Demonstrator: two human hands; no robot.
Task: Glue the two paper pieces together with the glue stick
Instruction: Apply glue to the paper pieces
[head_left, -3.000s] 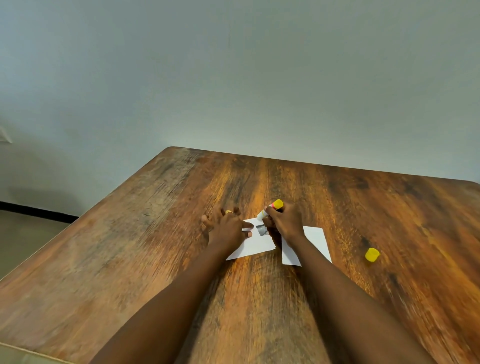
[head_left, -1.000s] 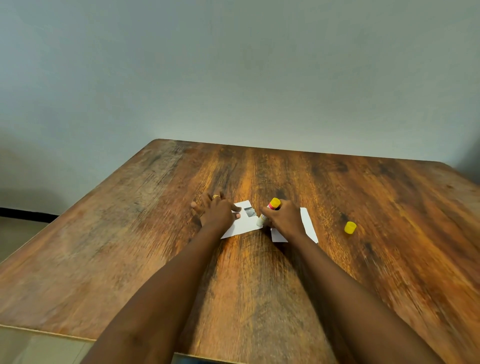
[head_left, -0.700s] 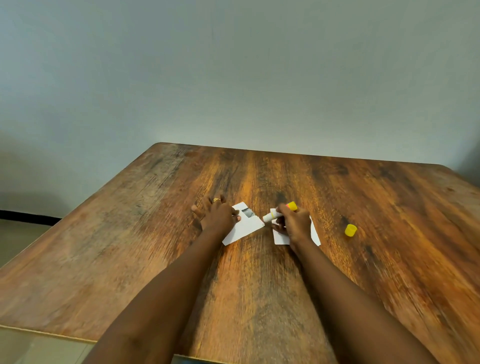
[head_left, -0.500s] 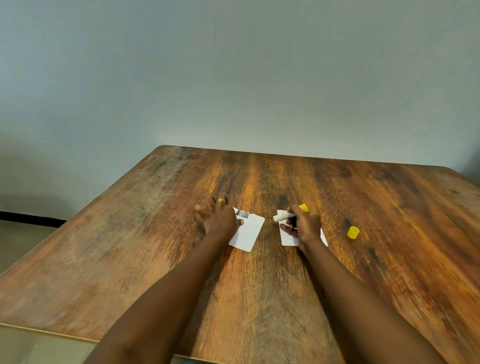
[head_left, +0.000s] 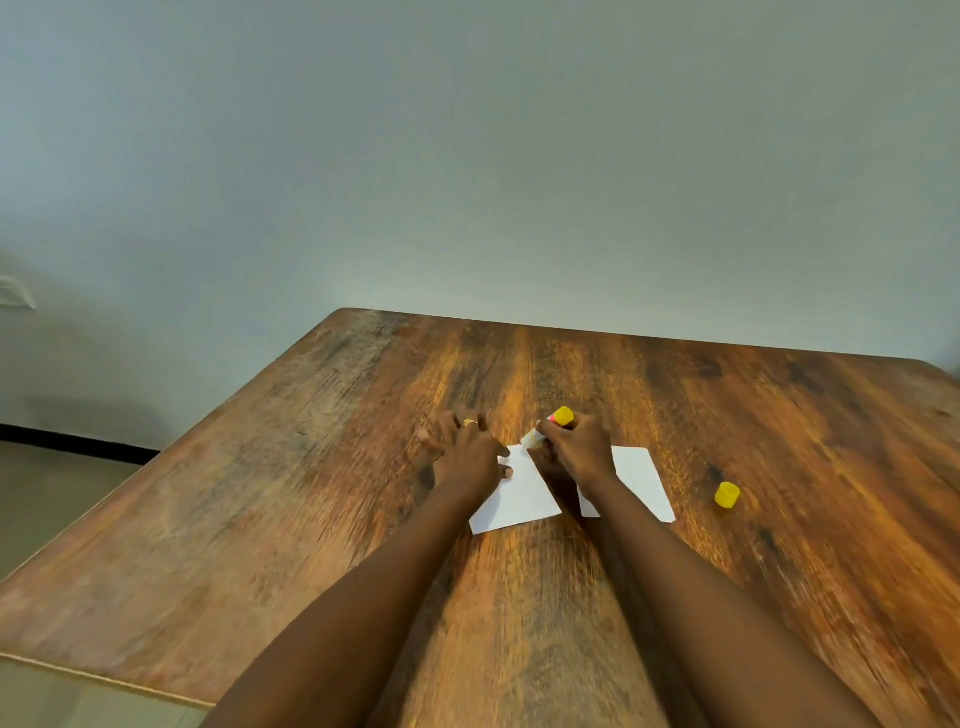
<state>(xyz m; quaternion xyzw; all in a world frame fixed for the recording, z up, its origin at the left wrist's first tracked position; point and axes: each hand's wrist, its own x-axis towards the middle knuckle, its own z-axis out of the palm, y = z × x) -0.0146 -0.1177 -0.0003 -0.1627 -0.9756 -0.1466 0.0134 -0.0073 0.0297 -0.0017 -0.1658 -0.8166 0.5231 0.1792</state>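
Wooden surface (head_left: 322, 519), dark-streaked grain, seen from the head view. Two white paper pieces lie flat on it, side by side, a narrow strip of wood between them.

Left paper piece (head_left: 519, 499): rotated, one corner pointing away from the person. Left hand (head_left: 465, 460) lies palm down on its far left part, fingers spread wide and flat, pinning it; gold ring (head_left: 470, 423) on one finger. Hand grips nothing, just presses.

Right hand (head_left: 579, 449) is closed around the glue stick (head_left: 548, 428), fingers wrapped on the barrel. Stick is tilted: yellow base end up and away from the person, white tip end down toward the far corner of the left paper piece. Tip sits at or on that corner; actual contact too small to tell. A bit of pink shows on the barrel near the yellow end.

Right paper piece (head_left: 641, 480): just right of the left paper piece, partly covered by the right wrist and forearm; its far right corner and right edge show clear. Nothing presses it except maybe the wrist, can't tell.

Yellow cap (head_left: 727, 494): off the stick, alone on the surface, right of the right paper piece and apart from it, touching neither paper nor hand.

Both forearms bare, coming in from the near edge of the surface.
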